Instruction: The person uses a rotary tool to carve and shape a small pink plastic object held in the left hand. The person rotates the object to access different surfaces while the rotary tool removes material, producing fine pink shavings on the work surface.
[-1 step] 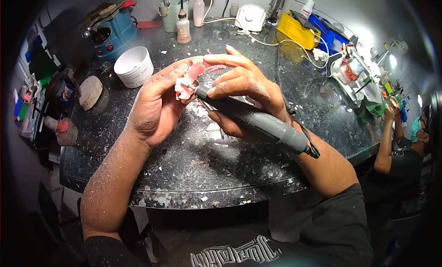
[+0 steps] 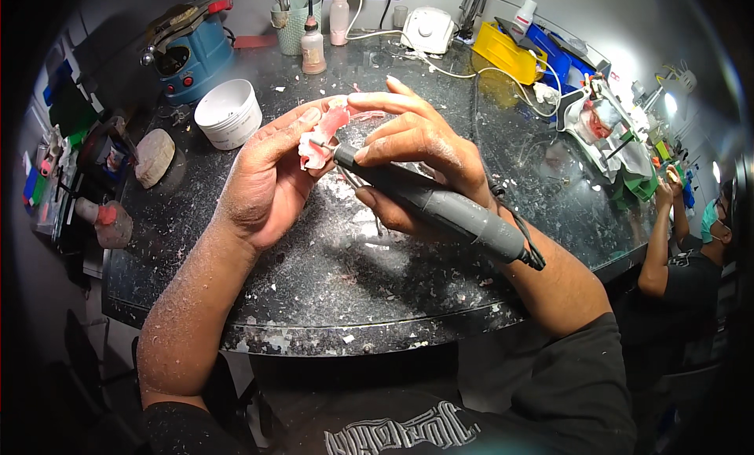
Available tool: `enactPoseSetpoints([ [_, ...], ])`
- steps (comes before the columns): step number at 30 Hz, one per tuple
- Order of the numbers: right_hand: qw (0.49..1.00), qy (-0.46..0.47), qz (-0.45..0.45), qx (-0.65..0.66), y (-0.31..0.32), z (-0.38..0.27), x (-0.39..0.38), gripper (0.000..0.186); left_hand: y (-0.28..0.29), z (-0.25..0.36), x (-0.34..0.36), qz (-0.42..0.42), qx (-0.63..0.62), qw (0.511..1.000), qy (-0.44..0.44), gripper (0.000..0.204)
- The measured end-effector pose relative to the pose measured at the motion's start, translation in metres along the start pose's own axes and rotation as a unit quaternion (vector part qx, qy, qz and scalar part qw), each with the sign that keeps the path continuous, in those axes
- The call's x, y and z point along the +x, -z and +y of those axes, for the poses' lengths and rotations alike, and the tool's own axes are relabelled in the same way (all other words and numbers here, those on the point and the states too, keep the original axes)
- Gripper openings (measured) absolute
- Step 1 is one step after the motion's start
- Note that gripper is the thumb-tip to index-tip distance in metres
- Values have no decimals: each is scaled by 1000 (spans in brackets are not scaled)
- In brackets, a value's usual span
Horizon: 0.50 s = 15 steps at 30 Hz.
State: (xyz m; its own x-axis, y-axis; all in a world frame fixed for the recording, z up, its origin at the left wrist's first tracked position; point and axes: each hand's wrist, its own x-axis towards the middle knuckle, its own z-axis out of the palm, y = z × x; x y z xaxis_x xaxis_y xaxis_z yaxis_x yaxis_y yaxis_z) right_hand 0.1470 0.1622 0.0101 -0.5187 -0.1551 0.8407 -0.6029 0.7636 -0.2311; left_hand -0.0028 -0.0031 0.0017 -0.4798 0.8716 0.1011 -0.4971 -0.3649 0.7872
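Note:
Between the thumb and fingers of my left hand [image 2: 271, 176] is a pink and white denture [image 2: 336, 120], held up over the middle of the bench. My right hand [image 2: 428, 145] is wrapped round a dark grey rotary handpiece [image 2: 440, 204], which slants up and to the left. Its thin metal bur [image 2: 320, 143] meets the denture's near end, or lies just in front of it; I cannot tell which. One right fingertip rests by the denture's upper end. White dust coats both hands and forearms.
Dust and chips cover the dark bench [image 2: 314, 298]. Left stand a white tub [image 2: 228, 116], a plaster block [image 2: 155, 158] and a blue machine [image 2: 192, 62]. Behind are bottles [image 2: 312, 51], a white control box [image 2: 428, 31] and a yellow bin [image 2: 509, 53]. Another person [image 2: 691, 251] works at far right.

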Motion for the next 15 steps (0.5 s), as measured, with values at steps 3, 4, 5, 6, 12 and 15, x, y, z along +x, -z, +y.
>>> enactPoseSetpoints([
  [3,1000,-1,-4,9,1,1,0,36,11,1,3,-32,-11,999,5,44],
  [4,1000,0,-5,12,1,0,0,35,15,1,4,-57,-18,998,8,43],
  [5,1000,2,-6,15,1,0,0,35,15,1,4,-59,-19,998,9,43],
  [6,1000,-1,-8,21,1,1,0,35,14,2,4,-62,-21,998,9,43],
  [12,999,8,-35,27,5,-3,4,35,13,1,4,-61,3,998,-1,41],
  [15,997,8,-45,64,8,-1,5,33,7,3,3,-45,11,999,-5,41],
])
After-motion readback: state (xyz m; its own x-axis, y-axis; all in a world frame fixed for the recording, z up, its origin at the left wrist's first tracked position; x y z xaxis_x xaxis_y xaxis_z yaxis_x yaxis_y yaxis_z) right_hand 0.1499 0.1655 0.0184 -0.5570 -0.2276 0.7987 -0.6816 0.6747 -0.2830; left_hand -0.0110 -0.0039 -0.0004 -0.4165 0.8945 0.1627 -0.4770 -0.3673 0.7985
